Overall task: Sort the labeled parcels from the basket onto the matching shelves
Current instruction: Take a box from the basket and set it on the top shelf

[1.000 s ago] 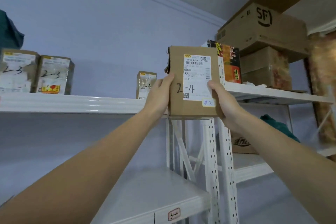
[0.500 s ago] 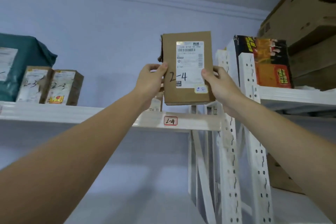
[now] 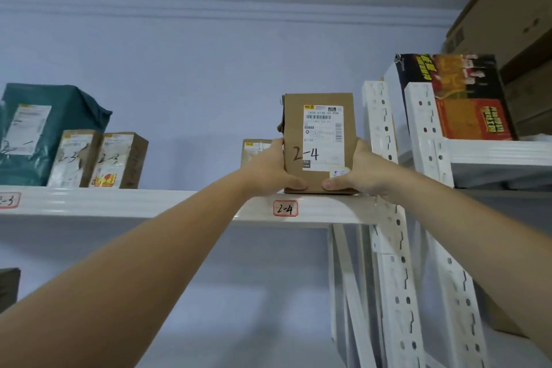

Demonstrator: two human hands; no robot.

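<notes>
A brown cardboard parcel [image 3: 319, 140] with a white shipping label and "2-4" handwritten on it stands upright on the white top shelf [image 3: 149, 203], right above the red-framed shelf tag "2-4" [image 3: 285, 208]. My left hand [image 3: 268, 172] grips its lower left side and my right hand [image 3: 355, 173] grips its lower right side, thumbs on the front. Behind my left hand another small brown parcel [image 3: 254, 149] is partly hidden.
Further left on the same shelf stand two small parcels marked "2-3" [image 3: 98, 160] and a teal bag parcel [image 3: 44, 131], above a "2-3" tag [image 3: 9, 199]. White perforated uprights [image 3: 385, 158] flank the right. A colourful printed box [image 3: 460, 95] and large cartons [image 3: 513, 9] sit on the neighbouring rack.
Both hands have lowered the "2-4" parcel from mid-air down onto the top shelf above its tag. My view has tilted up and shifted left.
</notes>
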